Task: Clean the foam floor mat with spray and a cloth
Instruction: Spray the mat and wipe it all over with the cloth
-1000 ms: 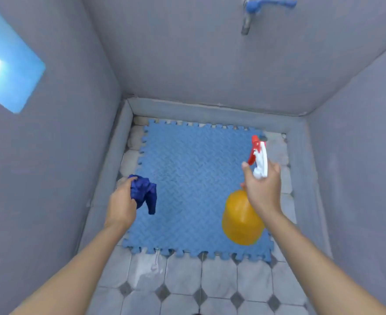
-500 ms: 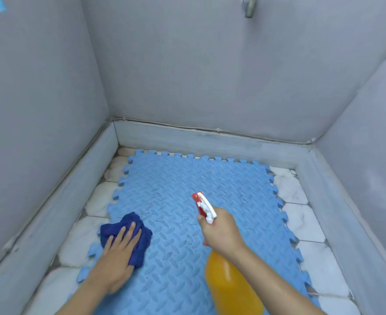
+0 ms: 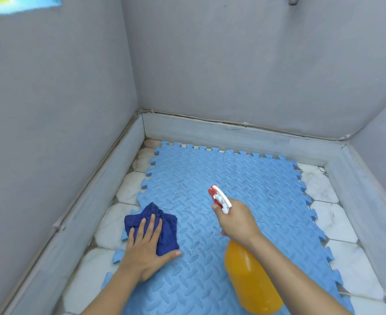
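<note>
The foam floor mat [image 3: 244,183] lies flat on the tiled floor [image 3: 337,226] of a small walled corner, blue interlocking squares with toothed edges and a raised tread; its far edge runs just beside the low grey kerb [image 3: 232,135], and its length seems to stretch from the person toward that back wall, though the near end is cut off from sight. Nearest, the right hand [image 3: 237,221] is curled round the neck of an orange spray bottle [image 3: 251,278], a finger at the white trigger; the bottle hangs tilted above the mat, its body back toward the person and the red nozzle [image 3: 213,190] pointing forward and leftward at the mat's middle, probably so the mist lands on unwiped foam ahead of the cloth. To the left, the left hand [image 3: 146,248] lies flat with fingers straight and slightly spread, pressing a crumpled dark blue cloth [image 3: 164,223] onto the mat's left edge, seemingly parked ready to wipe. Beyond are bare grey walls [image 3: 232,64].
</note>
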A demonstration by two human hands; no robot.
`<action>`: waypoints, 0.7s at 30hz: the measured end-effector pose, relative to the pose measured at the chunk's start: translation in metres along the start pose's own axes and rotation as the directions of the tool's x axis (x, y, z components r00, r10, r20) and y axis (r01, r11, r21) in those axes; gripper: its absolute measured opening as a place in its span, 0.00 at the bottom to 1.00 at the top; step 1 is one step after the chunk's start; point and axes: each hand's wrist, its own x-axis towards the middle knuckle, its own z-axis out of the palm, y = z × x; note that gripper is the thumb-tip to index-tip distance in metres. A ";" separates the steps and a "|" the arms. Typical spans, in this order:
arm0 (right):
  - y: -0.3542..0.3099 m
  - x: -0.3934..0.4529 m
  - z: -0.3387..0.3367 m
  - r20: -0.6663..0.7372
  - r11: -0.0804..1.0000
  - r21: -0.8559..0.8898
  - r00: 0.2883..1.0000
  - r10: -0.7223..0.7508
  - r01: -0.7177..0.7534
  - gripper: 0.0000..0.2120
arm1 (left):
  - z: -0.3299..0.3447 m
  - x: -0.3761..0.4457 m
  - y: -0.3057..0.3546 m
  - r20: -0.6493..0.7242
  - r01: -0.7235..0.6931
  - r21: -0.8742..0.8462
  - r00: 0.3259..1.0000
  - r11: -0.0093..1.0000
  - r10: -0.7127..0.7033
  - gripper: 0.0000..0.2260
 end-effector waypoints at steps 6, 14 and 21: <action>0.003 -0.001 0.001 -0.001 0.999 0.037 1.000 -0.012 0.012 0.15 | 0.014 0.005 0.003 0.031 0.055 0.097 0.998 0.994 -0.059 0.34; 0.024 -0.002 -0.030 -0.151 0.974 0.185 0.975 0.163 -0.134 0.15 | 0.025 0.006 -0.007 -0.087 0.004 0.178 0.996 0.984 0.012 0.33; 0.060 -0.006 -0.056 -0.205 0.938 0.220 0.927 0.314 -0.269 0.16 | 0.020 0.005 -0.005 -0.039 -0.002 0.155 0.999 0.988 0.008 0.32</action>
